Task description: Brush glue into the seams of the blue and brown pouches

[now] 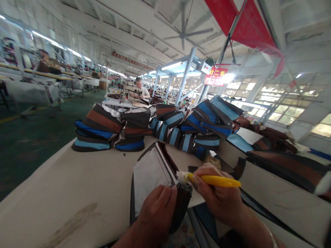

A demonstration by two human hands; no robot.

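Observation:
My right hand (219, 199) grips a yellow-handled brush (219, 180). Its pale, clumped bristles touch or hover just beside the edge of a dark fabric piece (178, 206) with a white lining panel (148, 172). Across the near part of that piece lies my left hand (157, 210), fingers closed together and pressing on its edge. Whether the left thumb pinches the fabric from below is hidden. The piece rests tilted at the front of the pale table (103, 186), its brown inner side showing along the right.
Stacks of dark pieces striped brown and blue (100, 124) line the table's far side, with more light-blue striped ones (176, 136) in the middle. A brown-striped piece (287, 165) lies at the right. Beyond, a person (141, 91) sits at a machine.

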